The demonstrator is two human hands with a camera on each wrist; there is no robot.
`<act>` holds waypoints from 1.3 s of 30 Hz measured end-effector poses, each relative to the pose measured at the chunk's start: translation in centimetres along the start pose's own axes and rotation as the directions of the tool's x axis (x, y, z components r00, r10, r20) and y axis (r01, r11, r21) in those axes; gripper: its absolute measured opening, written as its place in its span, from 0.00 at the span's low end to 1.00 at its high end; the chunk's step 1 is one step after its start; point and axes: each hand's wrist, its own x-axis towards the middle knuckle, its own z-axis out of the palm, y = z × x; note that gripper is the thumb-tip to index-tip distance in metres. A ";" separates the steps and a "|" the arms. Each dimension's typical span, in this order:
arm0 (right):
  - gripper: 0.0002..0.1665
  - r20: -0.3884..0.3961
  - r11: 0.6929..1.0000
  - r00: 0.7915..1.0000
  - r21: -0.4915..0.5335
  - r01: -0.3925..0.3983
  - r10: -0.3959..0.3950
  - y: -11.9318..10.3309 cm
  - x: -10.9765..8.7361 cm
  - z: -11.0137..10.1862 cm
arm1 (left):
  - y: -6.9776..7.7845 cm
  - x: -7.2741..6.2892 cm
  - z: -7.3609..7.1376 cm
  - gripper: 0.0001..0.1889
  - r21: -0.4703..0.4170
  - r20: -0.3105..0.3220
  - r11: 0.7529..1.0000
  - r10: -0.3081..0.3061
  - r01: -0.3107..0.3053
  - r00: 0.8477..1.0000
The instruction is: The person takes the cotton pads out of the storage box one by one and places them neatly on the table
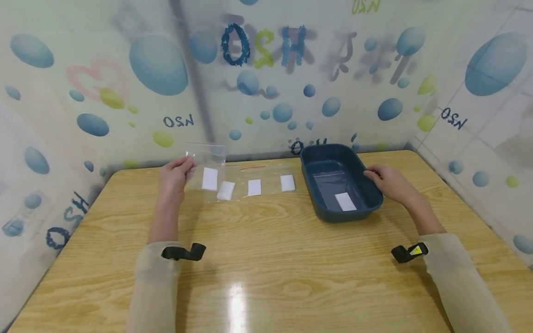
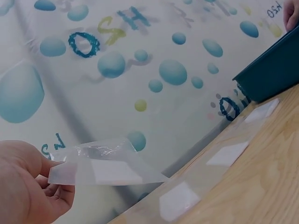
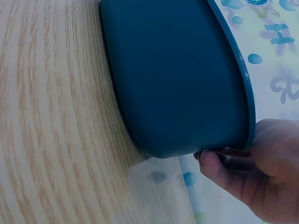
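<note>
My left hand (image 1: pixel 174 179) pinches a clear zip bag (image 1: pixel 210 157) by its side edge, held up above the table's far left. A white card (image 1: pixel 210 179) shows inside that bag, also seen in the left wrist view. My right hand (image 1: pixel 388 182) grips the right rim of a dark blue plastic bin (image 1: pixel 333 215), thumb against the outer wall in the right wrist view. Inside the bin lies another clear bag (image 1: pixel 329 180) with a white card (image 1: pixel 345 202) at its near end.
Between the left hand and the bin, clear bags with white cards (image 1: pixel 254 187) lie in an overlapping row along the back of the wooden table (image 1: pixel 266 259). Close behind the table stands a pale wall covering (image 1: pixel 258 125) printed with blue drops and letters.
</note>
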 end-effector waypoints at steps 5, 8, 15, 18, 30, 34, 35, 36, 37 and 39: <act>0.20 0.006 1.000 1.000 -0.003 0.004 -0.004 0.0 0.2 -0.2 | 0.3 0.2 -1.5 0.20 -0.013 -0.016 1.000 -0.027 0.027 1.000; 0.20 0.010 1.000 1.000 -0.005 0.003 -0.003 0.0 0.3 -0.3 | 0.4 0.3 -2.4 0.21 -0.026 -0.026 0.999 -0.038 0.037 0.999; 0.20 0.020 1.000 1.000 0.000 0.001 -0.001 0.2 0.4 -0.2 | 0.7 0.6 -3.7 0.05 -0.090 -0.058 0.995 -0.053 0.048 0.997; 0.20 0.015 1.000 1.000 -0.003 0.003 -0.002 0.2 0.3 -0.1 | 0.8 0.7 -4.0 0.02 -0.084 -0.075 0.995 -0.051 0.044 0.996; 0.20 0.015 1.000 1.000 0.002 0.006 -0.006 0.2 0.2 -0.1 | 0.2 1.4 -5.3 0.12 -0.019 -0.139 0.999 -0.053 0.051 0.989; 0.20 0.016 1.000 1.000 0.000 0.006 -0.006 0.1 0.2 -0.1 | -0.2 1.8 -5.6 0.10 -0.022 -0.150 0.999 -0.050 0.048 0.987; 0.20 0.015 1.000 1.000 0.001 0.006 -0.006 0.1 0.2 -0.1 | -0.3 1.9 -5.6 0.09 -0.017 -0.153 0.999 -0.045 0.043 0.987; 0.20 0.015 1.000 1.000 0.001 0.008 -0.008 0.1 0.2 -0.1 | -0.4 2.1 -5.7 0.07 -0.014 -0.158 0.999 -0.041 0.039 0.987; 0.20 0.013 1.000 1.000 0.000 0.010 -0.010 0.1 0.2 -0.1 | -0.5 2.1 -5.8 0.06 -0.006 -0.160 0.999 -0.038 0.038 0.986; 0.20 0.009 1.000 1.000 -0.002 0.014 -0.014 0.1 0.2 0.0 | -0.7 2.3 -5.8 0.04 0.008 -0.169 0.999 -0.029 0.031 0.985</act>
